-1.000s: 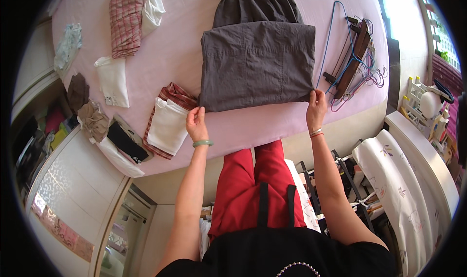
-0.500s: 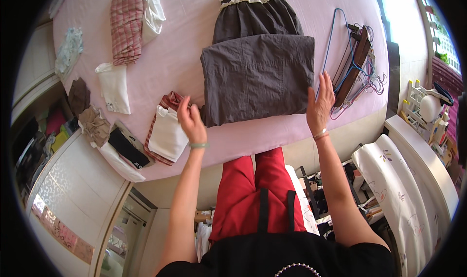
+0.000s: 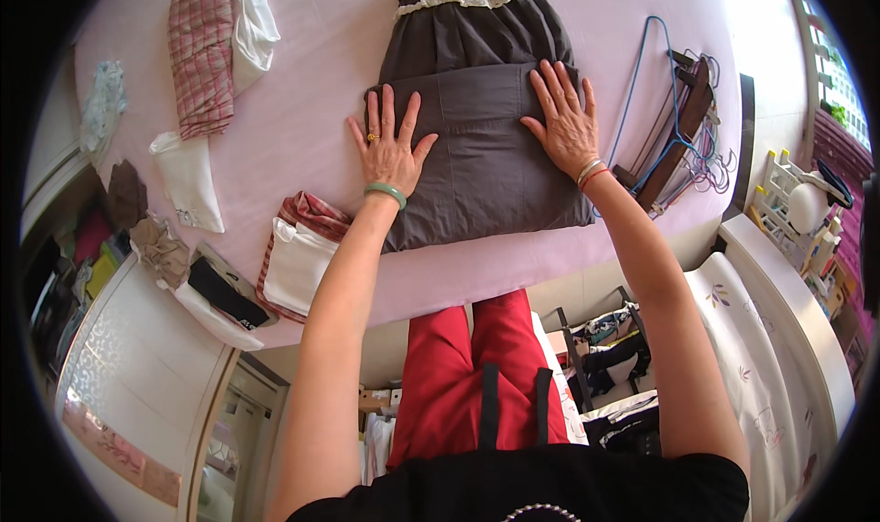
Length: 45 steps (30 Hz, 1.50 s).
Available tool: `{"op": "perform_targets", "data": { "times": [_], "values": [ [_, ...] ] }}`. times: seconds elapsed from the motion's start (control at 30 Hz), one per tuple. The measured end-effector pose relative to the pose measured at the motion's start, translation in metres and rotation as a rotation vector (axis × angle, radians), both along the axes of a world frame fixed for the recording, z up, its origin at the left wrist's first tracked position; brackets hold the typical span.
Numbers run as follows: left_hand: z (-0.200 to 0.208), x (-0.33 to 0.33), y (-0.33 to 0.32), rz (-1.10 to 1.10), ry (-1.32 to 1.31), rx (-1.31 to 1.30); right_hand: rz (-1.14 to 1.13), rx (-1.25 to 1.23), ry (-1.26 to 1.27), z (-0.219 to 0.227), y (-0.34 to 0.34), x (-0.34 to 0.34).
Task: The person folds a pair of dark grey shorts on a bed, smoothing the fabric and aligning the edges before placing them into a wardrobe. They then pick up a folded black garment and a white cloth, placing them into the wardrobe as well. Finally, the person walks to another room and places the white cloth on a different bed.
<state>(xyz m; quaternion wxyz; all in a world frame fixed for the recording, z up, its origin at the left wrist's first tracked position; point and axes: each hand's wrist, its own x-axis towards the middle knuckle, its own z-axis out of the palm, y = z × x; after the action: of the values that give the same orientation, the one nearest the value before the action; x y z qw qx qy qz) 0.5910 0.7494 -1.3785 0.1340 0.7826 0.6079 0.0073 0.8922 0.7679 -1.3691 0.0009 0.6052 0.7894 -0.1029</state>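
Note:
A dark grey skirt [image 3: 486, 174] with a gathered waistband and cream lace trim lies on the pink bed sheet [image 3: 312, 54]. Its lower part is folded up toward the waist. My left hand [image 3: 392, 146] rests flat on the left edge of the folded part, fingers spread. Flat on the right side of the same fold is my right hand [image 3: 566, 119], its fingers pointing away from me and the thumb apart. Neither hand grips anything. Beside my left forearm is a folded white garment [image 3: 298, 256] on top of a red checked one [image 3: 312, 212], partly hidden by the arm.
A pile of hangers [image 3: 674, 146] lies on the bed at the right. Along the left are a checked garment [image 3: 200, 54], white cloths [image 3: 188, 183], a beige bundle [image 3: 160, 249] and a black folded piece [image 3: 225, 293]. An open drawer [image 3: 610, 357] is below the bed's near edge.
Both hands have moved forward and come down from beside the skirt onto its folded part. The view has shifted slightly.

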Motion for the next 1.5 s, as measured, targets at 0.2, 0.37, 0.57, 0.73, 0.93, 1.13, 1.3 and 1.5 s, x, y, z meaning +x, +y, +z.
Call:
{"op": "perform_targets", "data": {
  "times": [0.2, 0.37, 0.57, 0.73, 0.93, 1.13, 1.3, 1.5],
  "values": [
    [-0.034, 0.006, 0.046, -0.019, -0.060, 0.081, 0.012, 0.024, 0.050, -0.032, 0.048, 0.011],
    [-0.038, 0.004, 0.059, -0.018, -0.064, 0.097, 0.016, 0.051, 0.079, -0.037, 0.061, 0.010],
    [0.036, -0.006, 0.034, 0.067, -0.231, 0.066, -0.013, -0.030, 0.116, 0.040, 0.040, -0.003],
    [0.113, -0.007, 0.069, -0.027, -0.152, 0.138, 0.094, 0.029, 0.153, 0.123, 0.052, -0.018],
    [0.159, -0.009, 0.073, -0.062, 0.005, -0.205, 0.139, -0.105, 0.083, 0.146, 0.050, -0.025],
    [0.230, -0.021, -0.009, -0.277, -0.387, 0.021, 0.294, -0.009, 0.141, 0.222, -0.015, -0.014],
    [0.298, -0.029, -0.104, -0.380, -0.424, -0.129, 0.326, -0.144, 0.173, 0.289, -0.114, -0.010],
    [0.365, -0.019, -0.114, -0.257, -0.653, -0.987, 0.553, -0.364, 0.213, 0.351, -0.152, -0.003]
  ]
}}
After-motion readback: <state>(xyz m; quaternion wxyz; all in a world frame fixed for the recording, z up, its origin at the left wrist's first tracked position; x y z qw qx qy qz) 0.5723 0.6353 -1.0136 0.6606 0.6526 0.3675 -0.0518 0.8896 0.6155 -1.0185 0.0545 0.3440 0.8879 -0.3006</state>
